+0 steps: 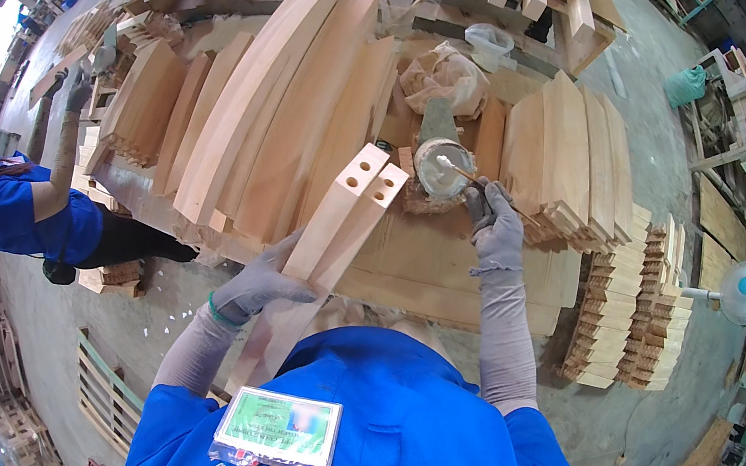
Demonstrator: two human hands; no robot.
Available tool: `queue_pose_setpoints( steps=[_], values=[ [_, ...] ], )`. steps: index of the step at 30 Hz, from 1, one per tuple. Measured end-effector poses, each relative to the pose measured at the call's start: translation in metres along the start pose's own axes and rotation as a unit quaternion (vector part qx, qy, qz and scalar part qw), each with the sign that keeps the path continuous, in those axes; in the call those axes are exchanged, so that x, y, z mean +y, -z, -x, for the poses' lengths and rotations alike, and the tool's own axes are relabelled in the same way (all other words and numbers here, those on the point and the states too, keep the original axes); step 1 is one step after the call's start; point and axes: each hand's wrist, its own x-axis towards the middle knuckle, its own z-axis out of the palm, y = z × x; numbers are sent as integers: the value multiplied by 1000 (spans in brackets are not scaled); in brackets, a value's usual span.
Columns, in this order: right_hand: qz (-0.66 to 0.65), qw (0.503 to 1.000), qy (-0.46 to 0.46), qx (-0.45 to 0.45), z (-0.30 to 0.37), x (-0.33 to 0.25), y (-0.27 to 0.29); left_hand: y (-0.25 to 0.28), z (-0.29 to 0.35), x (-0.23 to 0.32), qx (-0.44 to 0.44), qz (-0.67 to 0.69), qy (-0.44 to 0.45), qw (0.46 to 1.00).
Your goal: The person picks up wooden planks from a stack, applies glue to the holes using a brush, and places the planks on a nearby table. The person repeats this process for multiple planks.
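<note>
Left hand (pixel 258 289), grey glove, fingers clamped around two pale wood bars (pixel 333 227) lying side by side. Bars slant up and away from the person, left of centre, in front of the bench (pixel 470 290); far ends point toward the pot, near ends run down beside the shirt (pixel 404 419). Each far end face shows two round drilled holes. Right hand (pixel 495 220), grey glove too, fingers closed on a thin stick (pixel 470 177); the stick's tip is over the mouth of the pot (pixel 419 156), with a white blob at it. Pot is round, with whitish stuff inside, right of the bars' far ends and well apart from the left hand.

On the bench: long curved boards (pixel 299 118) standing in a row on the left, shorter curved boards (pixel 567 155) on the right, pot between the two groups. Crumpled cream bag (pixel 444 79) just beyond the pot, clear plastic tub (pixel 490 40) farther back.

Right of the bench, piled wood pieces (pixel 605 313) on the floor (pixel 506 371), and a round fan (pixel 744 285) farther right. Far right, a green bag (pixel 686 86) by a wooden rack. Left side, a co-worker (pixel 33 209) in a blue shirt, arms raised, dark gloves. Slatted pallet (pixel 104 393) near left. Badge (pixel 277 426) hangs on the person's shirt.
</note>
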Motion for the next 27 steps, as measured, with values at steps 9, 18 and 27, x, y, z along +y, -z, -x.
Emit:
queue_pose_setpoints(
  steps=[9,18,27],
  values=[
    [230,959,153,-60,27,-20,-36,-4,-8,17,-31,-50,-49,997],
    [349,898,243,-112,33,-9,-32,7,1,4,-5,-35,-26,999],
    [220,951,213,-41,30,9,-29,9,4,5,-4,-41,-35,999]
  ],
)
